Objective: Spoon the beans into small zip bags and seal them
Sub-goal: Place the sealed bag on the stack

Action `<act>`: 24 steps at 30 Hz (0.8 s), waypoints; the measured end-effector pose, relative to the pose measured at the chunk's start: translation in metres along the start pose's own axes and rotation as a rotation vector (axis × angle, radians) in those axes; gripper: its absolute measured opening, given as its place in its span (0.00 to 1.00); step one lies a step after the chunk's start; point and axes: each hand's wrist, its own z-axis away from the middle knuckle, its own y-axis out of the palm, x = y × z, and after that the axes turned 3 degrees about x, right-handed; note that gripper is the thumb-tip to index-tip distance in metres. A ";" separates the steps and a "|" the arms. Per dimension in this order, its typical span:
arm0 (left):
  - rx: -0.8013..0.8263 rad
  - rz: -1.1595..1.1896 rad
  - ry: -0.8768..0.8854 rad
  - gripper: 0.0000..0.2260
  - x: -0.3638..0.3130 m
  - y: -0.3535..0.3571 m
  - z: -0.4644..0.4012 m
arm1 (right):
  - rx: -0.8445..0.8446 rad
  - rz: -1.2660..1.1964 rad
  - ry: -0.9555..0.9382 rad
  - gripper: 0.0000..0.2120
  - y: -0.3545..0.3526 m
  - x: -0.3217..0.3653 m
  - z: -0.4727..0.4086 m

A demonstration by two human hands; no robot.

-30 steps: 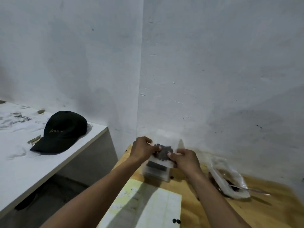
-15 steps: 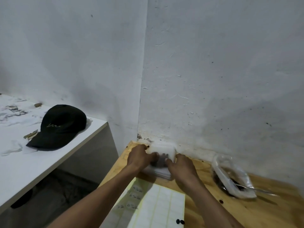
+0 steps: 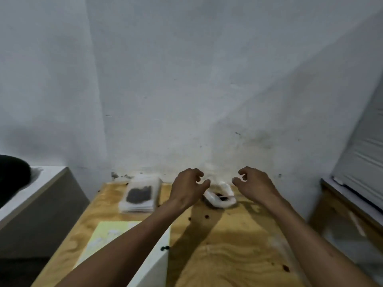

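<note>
A small zip bag holding dark beans (image 3: 138, 194) lies flat on top of a stack of zip bags (image 3: 136, 207) at the back left of the wooden table (image 3: 228, 245). A larger clear plastic bag of beans (image 3: 219, 196) sits near the wall at the middle of the table. My left hand (image 3: 187, 188) hovers just left of that bag, fingers loosely curled, holding nothing. On the bag's right side my right hand (image 3: 253, 184) hovers the same way, also holding nothing. No spoon is plainly visible.
A pale yellow label sheet (image 3: 107, 235) lies at the front left of the table. Several loose beans (image 3: 164, 248) are scattered on the wood. A white counter (image 3: 41, 183) with a black cap (image 3: 12, 172) stands left. A wooden ledge (image 3: 342, 204) is at right.
Both hands have let go of the filled zip bag, which now lies on the stack. They moved right to either side of the large bean bag. My view swung right.
</note>
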 end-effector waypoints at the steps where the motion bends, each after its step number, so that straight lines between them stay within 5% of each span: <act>1: 0.043 0.019 0.035 0.19 -0.014 0.014 0.001 | 0.009 0.014 0.044 0.24 -0.009 -0.017 0.006; 8: 0.417 -0.091 0.227 0.28 -0.096 0.125 0.024 | 0.217 0.184 0.342 0.25 -0.048 -0.125 0.052; 13: 0.664 -0.383 0.176 0.33 -0.116 0.176 0.041 | 0.373 0.227 0.406 0.33 -0.032 -0.167 0.081; 18: 0.642 -0.251 0.076 0.27 -0.111 0.186 0.040 | 0.307 0.088 0.445 0.31 -0.019 -0.187 0.086; 22: 0.471 -0.045 0.094 0.09 -0.098 0.181 0.038 | 0.144 -0.114 0.424 0.27 -0.020 -0.195 0.079; 24: 0.351 0.035 0.117 0.08 -0.093 0.175 0.035 | 0.074 -0.187 0.378 0.27 -0.022 -0.189 0.074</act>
